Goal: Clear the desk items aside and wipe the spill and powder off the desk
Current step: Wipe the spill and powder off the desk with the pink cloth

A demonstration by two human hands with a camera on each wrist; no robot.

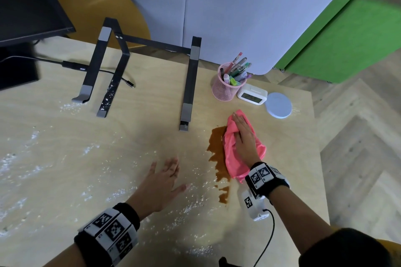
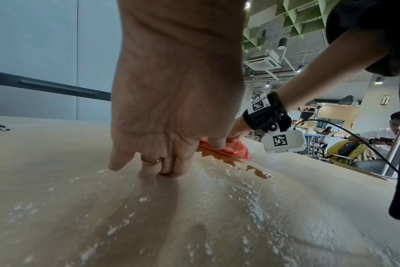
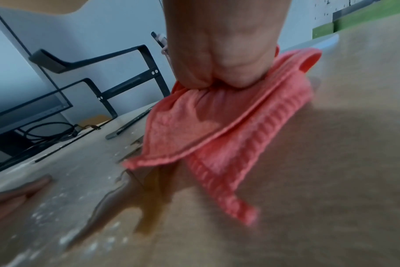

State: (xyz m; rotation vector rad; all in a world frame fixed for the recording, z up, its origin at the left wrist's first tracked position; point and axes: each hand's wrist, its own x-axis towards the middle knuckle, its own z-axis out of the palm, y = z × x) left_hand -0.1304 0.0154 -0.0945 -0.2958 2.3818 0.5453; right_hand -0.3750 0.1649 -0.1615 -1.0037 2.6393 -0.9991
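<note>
A brown spill (image 1: 217, 147) runs down the right half of the wooden desk (image 1: 130, 136). My right hand (image 1: 243, 134) lies flat on a bunched pink cloth (image 1: 233, 165) and presses it onto the spill's right edge. The right wrist view shows the heel of this hand (image 3: 219, 59) bearing down on the cloth (image 3: 217, 130), with brown liquid (image 3: 149, 204) just beside it. My left hand (image 1: 165, 178) rests on the desk left of the spill, fingers spread and straight, holding nothing. White powder (image 1: 21, 167) is scattered over the left and near parts of the desk (image 2: 256, 207).
A black laptop stand (image 1: 188, 84) dusted with powder stands at the back centre. A pink pen cup (image 1: 227, 89), a white clock (image 1: 251, 94) and a round blue coaster (image 1: 278, 105) sit at the back right. A monitor (image 1: 26, 2) and cable (image 1: 73, 65) are back left.
</note>
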